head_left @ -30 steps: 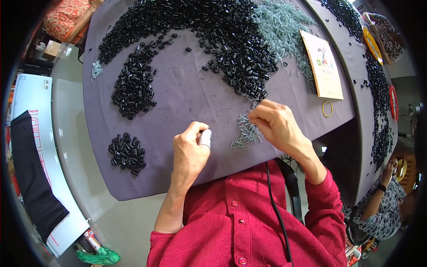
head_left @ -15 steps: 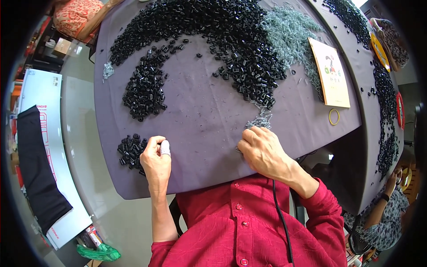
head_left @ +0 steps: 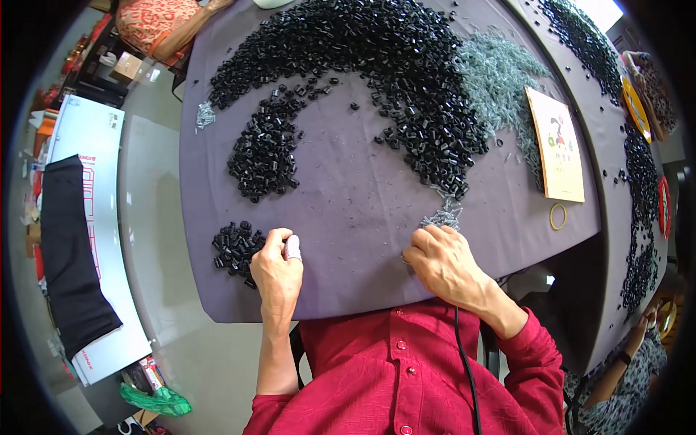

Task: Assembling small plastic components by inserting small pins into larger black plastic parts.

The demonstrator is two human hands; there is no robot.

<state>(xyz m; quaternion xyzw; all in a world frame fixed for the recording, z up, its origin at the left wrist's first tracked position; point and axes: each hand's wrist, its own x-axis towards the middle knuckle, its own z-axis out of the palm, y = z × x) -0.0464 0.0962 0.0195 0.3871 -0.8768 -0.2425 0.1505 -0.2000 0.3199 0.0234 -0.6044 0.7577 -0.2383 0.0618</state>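
My left hand [head_left: 278, 272] is closed in a pinch just right of a small heap of short black tube-like pieces [head_left: 236, 248]. A whitish covering [head_left: 293, 248] wraps its thumb. Something dark shows at the fingertips, too small to name. My right hand [head_left: 446, 264] bends over the table with its fingers pressed together, right below a little cluster of thin clear pins [head_left: 444, 217]. A pale sliver shows beside its fingertips, but whatever they grip is hidden. Between the hands lies the purple-grey tablecloth [head_left: 355, 254], dotted with tiny dark specks.
Big heaps of black pieces [head_left: 377, 43] and clear pins [head_left: 507, 72] cover the far side. A yellow booklet [head_left: 558, 152] and yellow ring [head_left: 557, 217] lie at the right. A black cord [head_left: 466, 362] hangs over my shirt. Other people sit around the tables.
The whole view has shifted, so table and hands appear farther right and slightly lower. Both hands keep nearly the same places over the table, fingers still closed.
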